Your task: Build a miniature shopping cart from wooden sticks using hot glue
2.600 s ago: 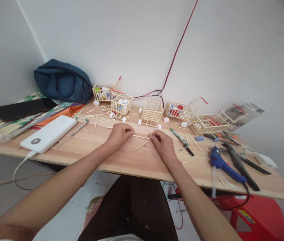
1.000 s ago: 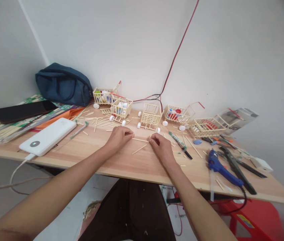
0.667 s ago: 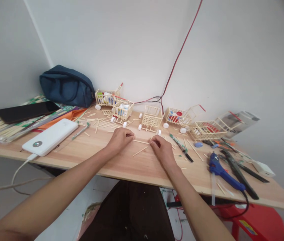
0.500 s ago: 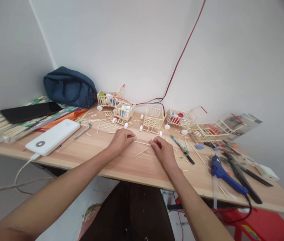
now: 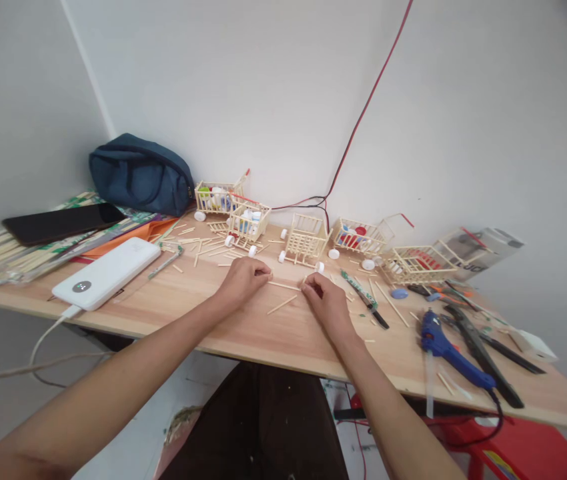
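Both hands are pinched narrow here: the left hand [image 5: 241, 281] and the right hand [image 5: 329, 301] sit at opposite ends of a thin stick [image 5: 284, 285], each with a small pale bit showing at the fingertips, too tiny to tell if it's part of that stick. The stick runs left to right mid-table, just on the near side of the middle cart [image 5: 305, 243], and a loose stick [image 5: 282, 305] lies slanted a little nearer. Now the fun part, the mini wooden carts and their loads. The far-left cart [image 5: 213, 211] has green, white and blue bits in its basket, and the cart just right of it [image 5: 243, 233] carries white and light blue ones. Right of the middle cart, another cart [image 5: 363, 248] holds red and blue pieces. The rightmost cart [image 5: 418, 272] shows red through its slats, though I can't tell if that's inside or behind, with a clear plastic wrapper [image 5: 496, 245] just beyond it. Over on the left, clear sleeves [image 5: 1, 259] are packed with sticks, and a black phone [image 5: 63, 224] lies on top of them, near a blue bag [image 5: 141, 175] whose contents are hidden.
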`<state>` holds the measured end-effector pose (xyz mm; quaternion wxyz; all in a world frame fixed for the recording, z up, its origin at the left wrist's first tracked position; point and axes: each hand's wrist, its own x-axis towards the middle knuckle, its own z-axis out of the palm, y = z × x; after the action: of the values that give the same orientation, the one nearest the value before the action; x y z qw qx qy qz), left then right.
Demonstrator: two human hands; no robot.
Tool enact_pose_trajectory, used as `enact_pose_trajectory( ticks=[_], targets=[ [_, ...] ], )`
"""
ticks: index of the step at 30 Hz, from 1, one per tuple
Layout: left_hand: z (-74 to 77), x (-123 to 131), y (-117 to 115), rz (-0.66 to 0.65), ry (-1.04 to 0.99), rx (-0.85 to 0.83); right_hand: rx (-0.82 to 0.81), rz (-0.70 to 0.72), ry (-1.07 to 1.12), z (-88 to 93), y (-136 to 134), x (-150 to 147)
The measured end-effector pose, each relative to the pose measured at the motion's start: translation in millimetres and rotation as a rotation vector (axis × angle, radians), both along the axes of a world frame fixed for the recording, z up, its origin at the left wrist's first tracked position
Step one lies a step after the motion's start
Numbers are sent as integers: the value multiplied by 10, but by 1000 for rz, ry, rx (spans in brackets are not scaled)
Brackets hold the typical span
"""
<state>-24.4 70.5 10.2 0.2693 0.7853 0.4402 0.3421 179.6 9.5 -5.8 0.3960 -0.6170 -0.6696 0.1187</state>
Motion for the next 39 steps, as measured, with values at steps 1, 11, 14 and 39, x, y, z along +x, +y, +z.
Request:
enact_pose_trajectory(
  ticks=[1, 11, 14, 39],
  targets=[
    [0, 0, -1, 1, 3, -2, 0, 1, 1, -5, 3, 3],
    [5, -7, -8, -5, -8, -6, -1, 3, 2, -16, 8, 10],
    [-2, -7, -2, -1, -3, 1, -1, 4, 6, -20, 9, 8],
    [19, -5, -20, -41, -15, 5, -5, 7, 5, -43, 21, 18]
  ],
)
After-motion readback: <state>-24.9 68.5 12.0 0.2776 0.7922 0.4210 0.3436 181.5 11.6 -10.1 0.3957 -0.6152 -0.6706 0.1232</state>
